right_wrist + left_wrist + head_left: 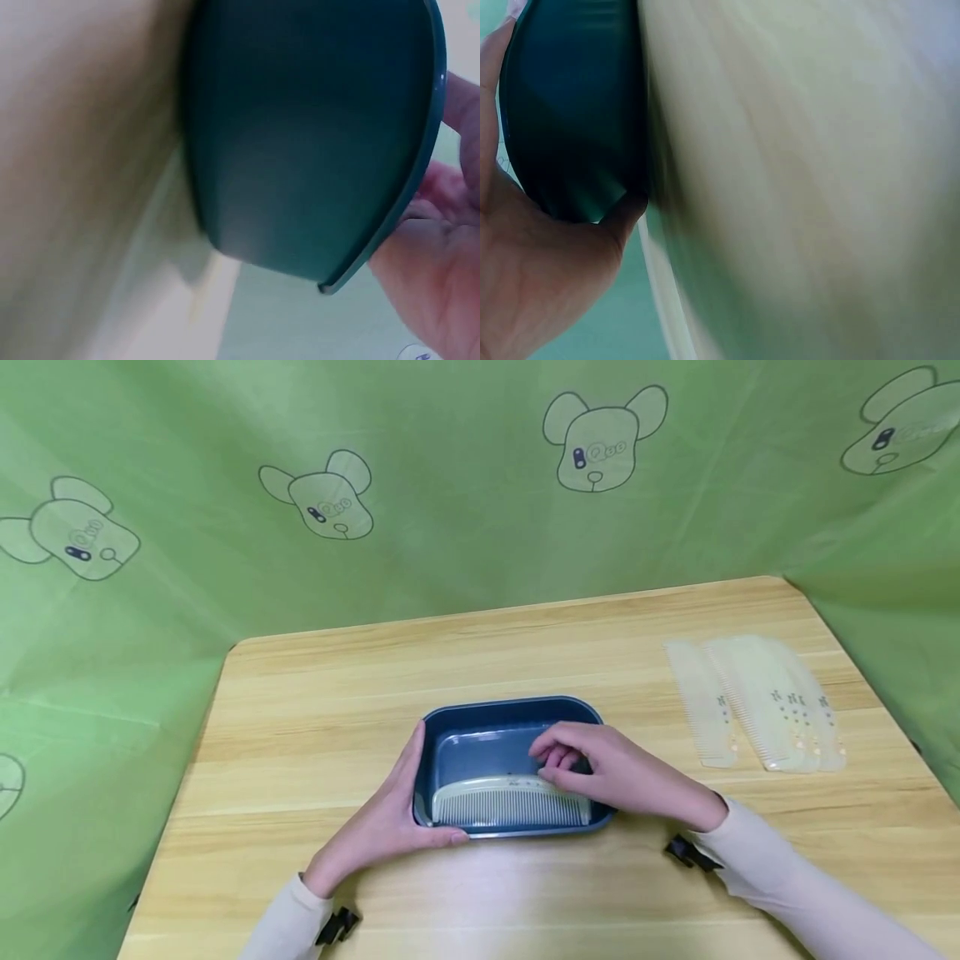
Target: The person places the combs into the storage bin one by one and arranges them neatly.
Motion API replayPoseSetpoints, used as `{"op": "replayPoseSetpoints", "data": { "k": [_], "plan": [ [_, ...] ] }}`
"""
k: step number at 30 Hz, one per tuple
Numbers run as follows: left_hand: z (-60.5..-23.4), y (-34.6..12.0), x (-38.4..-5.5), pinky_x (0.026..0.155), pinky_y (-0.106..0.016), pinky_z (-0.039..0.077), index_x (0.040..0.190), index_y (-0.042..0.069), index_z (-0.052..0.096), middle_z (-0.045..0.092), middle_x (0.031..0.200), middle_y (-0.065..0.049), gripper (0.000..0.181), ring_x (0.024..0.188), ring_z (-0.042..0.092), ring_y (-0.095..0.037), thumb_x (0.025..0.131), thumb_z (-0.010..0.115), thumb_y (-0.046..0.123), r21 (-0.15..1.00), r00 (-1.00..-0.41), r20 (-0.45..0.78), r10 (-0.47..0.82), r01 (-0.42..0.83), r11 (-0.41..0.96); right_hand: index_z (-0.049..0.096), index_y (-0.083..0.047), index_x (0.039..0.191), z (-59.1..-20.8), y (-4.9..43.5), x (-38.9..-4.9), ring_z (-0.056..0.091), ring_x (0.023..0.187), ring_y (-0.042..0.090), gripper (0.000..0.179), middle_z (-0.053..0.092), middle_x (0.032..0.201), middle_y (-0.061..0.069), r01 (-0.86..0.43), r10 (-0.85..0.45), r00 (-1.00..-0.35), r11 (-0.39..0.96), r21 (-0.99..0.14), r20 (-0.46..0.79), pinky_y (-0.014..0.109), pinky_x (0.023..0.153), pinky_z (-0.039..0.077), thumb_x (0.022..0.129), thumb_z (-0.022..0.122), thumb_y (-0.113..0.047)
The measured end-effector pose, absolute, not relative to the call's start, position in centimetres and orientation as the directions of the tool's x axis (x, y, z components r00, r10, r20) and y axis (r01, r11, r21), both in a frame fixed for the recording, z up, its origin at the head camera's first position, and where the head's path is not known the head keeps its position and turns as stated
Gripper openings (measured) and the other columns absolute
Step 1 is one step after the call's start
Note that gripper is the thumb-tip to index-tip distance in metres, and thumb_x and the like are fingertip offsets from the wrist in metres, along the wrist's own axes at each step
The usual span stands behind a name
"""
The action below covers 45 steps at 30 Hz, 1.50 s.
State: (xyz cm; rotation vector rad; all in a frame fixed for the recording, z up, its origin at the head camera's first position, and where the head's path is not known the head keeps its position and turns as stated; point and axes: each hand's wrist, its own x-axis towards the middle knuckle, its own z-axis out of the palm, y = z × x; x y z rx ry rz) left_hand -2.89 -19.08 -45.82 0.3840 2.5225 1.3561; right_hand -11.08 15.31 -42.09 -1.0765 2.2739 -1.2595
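Note:
A dark blue rectangular basin (480, 720) stands on the table. Inside it, a pale, translucent comb (487, 802) lies along the front wall, teeth toward the front edge. My left hand (382, 818) grips the basin's left end, thumb along the front side and fingers on the left side; the left wrist view shows this hand (547, 255) around the basin's end (577, 112). Above the basin's right part, my right hand (600, 764) hovers with loosely curled fingers beside the comb's right end, nothing visible between them. In the right wrist view the basin wall (315, 142) partly hides that hand (435, 247).
Several pale combs (757, 706) with small printed marks lie at the table's right side, most overlapping in a fan. Behind the wooden table (322, 693) hangs a green curtain (465, 527) with cartoon bear heads, also along both sides.

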Motion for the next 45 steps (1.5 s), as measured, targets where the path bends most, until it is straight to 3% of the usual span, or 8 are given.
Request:
{"op": "replayPoseSetpoints", "data": {
  "k": [7, 12, 20, 28, 31, 36, 40, 45],
  "plan": [
    [-45.8, -19.1, -2.9, 0.128, -0.058, 0.022, 0.176, 0.027, -0.011, -0.005, 0.182, -0.006, 0.149, 0.165, 0.008, -0.029, 0.079, 0.099, 0.052, 0.830, -0.933, -0.085, 0.351, 0.129, 0.543, 0.074, -0.013, 0.126, -42.4, 17.2, -11.0, 0.072, 0.098, 0.014, 0.023, 0.075, 0.113, 0.006, -0.420, -0.584, -0.791, 0.303, -0.855, 0.182, 0.026, 0.087, 0.061, 0.105, 0.073, -0.003],
    [-45.7, -19.1, -2.9, 0.128, -0.058, 0.022, 0.175, 0.029, -0.011, -0.005, 0.182, -0.005, 0.148, 0.165, 0.008, -0.029, 0.079, 0.099, 0.052, 0.831, -0.933, -0.080, 0.351, 0.132, 0.540, 0.074, -0.008, 0.126, -42.3, 18.9, -11.1, 0.071, 0.098, 0.016, 0.025, 0.075, 0.115, 0.007, -0.436, -0.482, -0.843, 0.354, -0.828, 0.238, 0.020, 0.090, 0.056, 0.104, 0.071, 0.003],
    [-45.9, -19.0, -3.2, 0.128, -0.058, 0.023, 0.175, 0.030, -0.011, -0.004, 0.182, -0.004, 0.147, 0.165, 0.009, -0.029, 0.079, 0.098, 0.055, 0.826, -0.935, -0.077, 0.348, 0.135, 0.547, 0.068, 0.000, 0.134, -41.9, 21.1, -11.0, 0.068, 0.108, 0.016, 0.026, 0.073, 0.123, 0.015, -0.273, -0.361, -0.924, 0.401, -0.874, 0.123, 0.015, 0.091, 0.055, 0.109, 0.066, -0.004],
    [-45.8, -19.1, -3.0, 0.127, -0.060, 0.023, 0.176, 0.023, -0.009, -0.004, 0.182, -0.004, 0.148, 0.165, 0.008, -0.030, 0.079, 0.098, 0.054, 0.824, -0.934, -0.083, 0.348, 0.132, 0.551, 0.062, 0.005, 0.140, -41.7, 23.7, -12.0, 0.059, 0.101, 0.007, 0.037, 0.070, 0.122, 0.019, -0.266, -0.263, -0.955, 0.569, -0.778, 0.134, 0.007, 0.088, 0.046, 0.105, 0.072, -0.006],
    [-45.7, -19.2, -2.9, 0.127, -0.060, 0.023, 0.176, 0.023, -0.009, -0.004, 0.182, -0.006, 0.148, 0.165, 0.008, -0.031, 0.079, 0.098, 0.053, 0.824, -0.933, -0.082, 0.349, 0.134, 0.551, 0.062, 0.005, 0.140, -41.5, 24.6, -12.0, 0.059, 0.106, 0.019, 0.039, 0.066, 0.123, 0.020, -0.235, -0.250, -0.964, 0.617, -0.751, 0.096, 0.012, 0.090, 0.045, 0.106, 0.072, -0.010],
    [-45.7, -19.3, -2.8, 0.127, -0.059, 0.023, 0.176, 0.029, -0.011, -0.004, 0.182, -0.004, 0.148, 0.165, 0.009, -0.030, 0.079, 0.097, 0.056, 0.827, -0.936, -0.092, 0.339, 0.118, 0.550, 0.055, 0.010, 0.146, -41.6, 25.8, -12.2, 0.057, 0.120, 0.046, 0.048, 0.056, 0.137, 0.031, -0.176, -0.242, -0.970, 0.676, -0.716, 0.010, 0.047, 0.101, 0.049, 0.109, 0.069, -0.016],
    [-45.8, -19.3, -2.8, 0.127, -0.059, 0.024, 0.175, 0.029, -0.012, -0.005, 0.182, -0.003, 0.148, 0.165, 0.009, -0.029, 0.079, 0.097, 0.056, 0.828, -0.935, -0.091, 0.344, 0.121, 0.547, 0.042, 0.018, 0.153, -42.1, 27.0, -12.5, 0.053, 0.124, 0.059, 0.063, 0.047, 0.144, 0.041, -0.117, -0.221, -0.973, 0.720, -0.684, -0.066, 0.071, 0.099, 0.046, 0.109, 0.068, -0.019],
    [-45.8, -19.3, -2.9, 0.127, -0.058, 0.023, 0.175, 0.031, -0.013, -0.005, 0.182, -0.003, 0.147, 0.165, 0.009, -0.028, 0.080, 0.097, 0.054, 0.832, -0.933, -0.087, 0.350, 0.126, 0.541, 0.036, 0.025, 0.152, -42.6, 28.3, -13.2, 0.050, 0.122, 0.062, 0.070, 0.042, 0.144, 0.048, -0.105, -0.207, -0.975, 0.759, -0.643, -0.085, 0.074, 0.097, 0.045, 0.108, 0.070, -0.018]
  ]
}}
